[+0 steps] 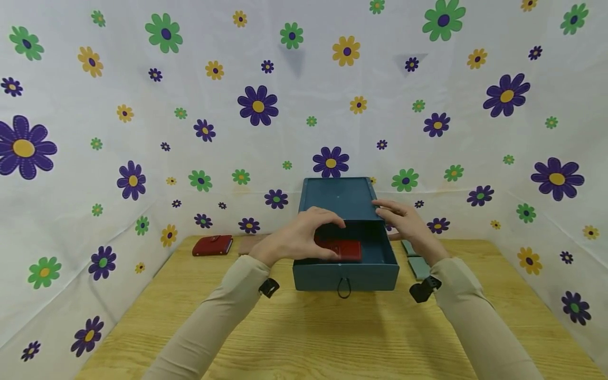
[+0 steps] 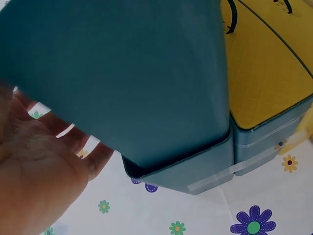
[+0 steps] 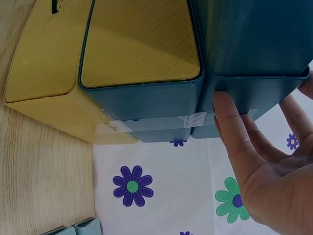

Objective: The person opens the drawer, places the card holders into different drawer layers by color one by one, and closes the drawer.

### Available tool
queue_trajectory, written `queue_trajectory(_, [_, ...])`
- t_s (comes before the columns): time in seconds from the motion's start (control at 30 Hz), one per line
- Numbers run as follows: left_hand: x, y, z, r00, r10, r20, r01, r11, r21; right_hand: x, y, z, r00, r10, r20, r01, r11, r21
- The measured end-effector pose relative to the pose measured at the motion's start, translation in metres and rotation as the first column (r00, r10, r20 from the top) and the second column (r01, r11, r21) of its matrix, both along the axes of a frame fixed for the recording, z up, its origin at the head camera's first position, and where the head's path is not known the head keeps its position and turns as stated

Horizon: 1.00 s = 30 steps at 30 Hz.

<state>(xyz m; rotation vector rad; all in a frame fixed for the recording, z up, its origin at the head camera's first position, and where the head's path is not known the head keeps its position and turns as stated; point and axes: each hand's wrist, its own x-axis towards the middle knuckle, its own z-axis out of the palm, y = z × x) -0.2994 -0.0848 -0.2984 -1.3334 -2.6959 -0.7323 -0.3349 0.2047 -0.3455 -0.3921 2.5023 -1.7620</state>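
A teal drawer with a black loop pull stands pulled out from the top of a stacked drawer unit. Inside it lies a red wallet-like case. My left hand is at the drawer's left side, thumb and fingers spread; in the head view its thumb overlaps the red case. The left wrist view shows no item in this palm. My right hand is at the unit's right side. In the right wrist view, an extended finger rests against the teal casing, and nothing is held.
Below the top drawer are yellow-fronted drawers, taped at the side. A red wallet-like case and a brown flat item lie left on the wooden table. Pale green folded items lie right. Flowered sheeting stands behind.
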Motion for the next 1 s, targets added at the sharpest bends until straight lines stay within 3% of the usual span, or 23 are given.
queue_trajectory(0.4, [0.000, -0.005, 0.002, 0.999, 0.026, 0.031, -0.026, 1.000, 0.002, 0.000, 0.000, -0.001, 1.000, -0.002, -0.002, 0.002, 1.000, -0.008])
queue_trajectory(0.73, [-0.002, -0.010, 0.001, 1.000, 0.026, 0.016, -0.026, 0.999, 0.032, -0.001, 0.000, -0.002, 1.000, 0.004, -0.010, -0.004, 1.000, -0.005])
queue_trajectory(1.0, [-0.002, -0.017, 0.002, 0.998, 0.065, -0.013, -0.064, 0.997, 0.044, 0.001, 0.000, 0.000, 1.000, 0.003, -0.006, -0.003, 1.000, 0.005])
